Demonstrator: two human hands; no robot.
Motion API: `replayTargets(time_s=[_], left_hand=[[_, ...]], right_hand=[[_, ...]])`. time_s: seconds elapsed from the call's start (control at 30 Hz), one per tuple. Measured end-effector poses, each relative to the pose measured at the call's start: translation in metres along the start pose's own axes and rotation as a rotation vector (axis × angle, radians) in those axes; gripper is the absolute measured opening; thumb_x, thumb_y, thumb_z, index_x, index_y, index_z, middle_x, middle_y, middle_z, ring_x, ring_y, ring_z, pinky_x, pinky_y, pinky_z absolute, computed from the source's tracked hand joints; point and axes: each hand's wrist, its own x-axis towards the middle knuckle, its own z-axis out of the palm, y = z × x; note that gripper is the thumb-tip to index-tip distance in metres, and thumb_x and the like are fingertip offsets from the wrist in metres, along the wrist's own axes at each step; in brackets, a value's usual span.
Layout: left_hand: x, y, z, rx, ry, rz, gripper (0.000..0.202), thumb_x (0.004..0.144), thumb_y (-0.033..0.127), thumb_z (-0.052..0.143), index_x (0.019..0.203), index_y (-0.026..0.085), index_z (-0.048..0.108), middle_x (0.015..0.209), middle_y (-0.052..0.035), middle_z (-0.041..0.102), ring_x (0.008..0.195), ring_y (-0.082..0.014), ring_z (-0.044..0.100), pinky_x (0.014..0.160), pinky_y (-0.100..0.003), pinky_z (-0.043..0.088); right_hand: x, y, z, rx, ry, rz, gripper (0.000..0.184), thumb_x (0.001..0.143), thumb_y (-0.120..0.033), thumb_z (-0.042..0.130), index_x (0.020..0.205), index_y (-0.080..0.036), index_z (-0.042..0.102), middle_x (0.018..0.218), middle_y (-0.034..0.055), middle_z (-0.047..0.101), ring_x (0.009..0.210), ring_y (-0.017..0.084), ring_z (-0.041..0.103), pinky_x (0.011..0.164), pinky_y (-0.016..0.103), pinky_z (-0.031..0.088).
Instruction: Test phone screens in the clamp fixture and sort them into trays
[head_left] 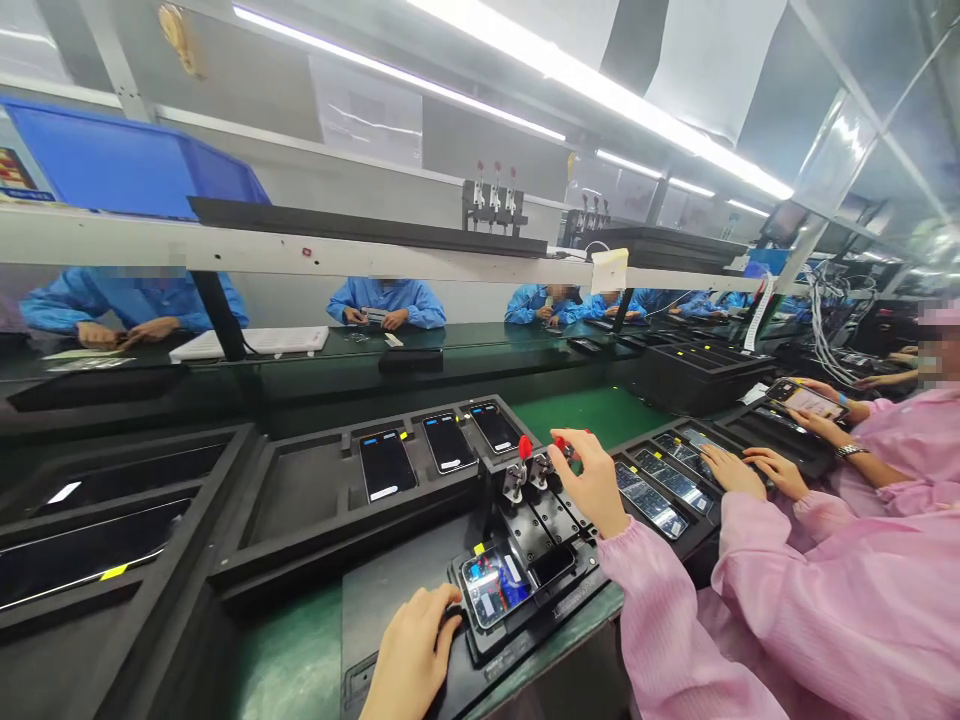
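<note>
A black clamping fixture [525, 570] sits in front of me on a dark mat. A phone [495, 585] with a glossy back lies in its near bay. My left hand [409, 655] rests on the fixture's near left corner, fingers curled against its edge beside the phone. My right hand [592, 480] is raised at the back of the fixture with its fingers closed on a red-tipped toggle clamp lever [561, 446]. A second red-tipped lever [524, 447] stands upright just left of it.
A black tray [315, 500] behind the fixture holds three phones [448, 442]. Larger black trays [112, 520] lie at the left. At the right, co-workers in pink sleeves [825, 560] handle phones over another tray [660, 490]. People in blue sit across the conveyor [360, 360].
</note>
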Motion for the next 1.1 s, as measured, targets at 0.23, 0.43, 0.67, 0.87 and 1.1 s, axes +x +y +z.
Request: replayTargets(time_s=[0.23,0.43,0.67,0.87,1.1], left_hand=[[0.004,0.001,-0.004,0.076,-0.072,0.13,0.056,0.078,0.009,0.04,0.13,0.03,0.036,0.102,-0.0024,0.059,0.092,-0.0203,0.051,0.083,-0.034,0.038],[0.014,0.008,-0.006,0.085,-0.144,0.151,0.064,0.073,0.005,0.04,0.131,0.032,0.038,0.097,-0.0025,0.057,0.089,-0.02,0.048,0.081,-0.034,0.038],[0.012,0.0,-0.007,-0.103,-0.099,0.121,0.06,0.08,0.015,0.042,0.136,0.03,0.028,0.096,-0.0039,0.058,0.087,-0.0199,0.051,0.082,-0.035,0.041],[0.011,-0.002,-0.007,-0.257,-0.09,0.05,0.052,0.078,0.016,0.047,0.129,0.027,0.038,0.097,-0.0038,0.06,0.079,-0.0161,0.056,0.076,-0.027,0.046],[0.008,-0.001,-0.005,-0.289,-0.065,0.002,0.05,0.077,0.016,0.047,0.125,0.027,0.041,0.1,-0.0021,0.061,0.073,-0.0136,0.057,0.07,-0.024,0.047]], right_hand=[[-0.072,0.007,0.003,-0.228,0.156,-0.031,0.02,0.087,-0.032,0.048,0.088,-0.024,0.066,0.11,0.0058,0.058,0.105,0.024,0.048,0.091,0.046,0.037],[-0.105,0.022,0.021,-0.423,-0.204,0.176,0.032,0.092,-0.042,0.034,0.12,-0.041,0.049,0.145,-0.0006,0.017,0.13,0.034,0.018,0.092,0.071,0.016],[-0.094,0.044,0.027,0.015,-0.017,0.256,0.033,0.09,-0.039,0.039,0.108,-0.018,0.056,0.108,0.0097,0.056,0.1,0.021,0.054,0.087,0.039,0.045],[-0.085,0.052,0.036,-0.04,-0.106,0.292,0.027,0.086,-0.044,0.048,0.085,-0.022,0.062,0.086,0.0033,0.062,0.083,0.019,0.056,0.077,0.034,0.045],[-0.086,0.05,0.036,-0.113,-0.1,0.3,0.03,0.087,-0.047,0.045,0.084,-0.023,0.063,0.087,0.0023,0.063,0.086,0.019,0.055,0.076,0.033,0.043]])
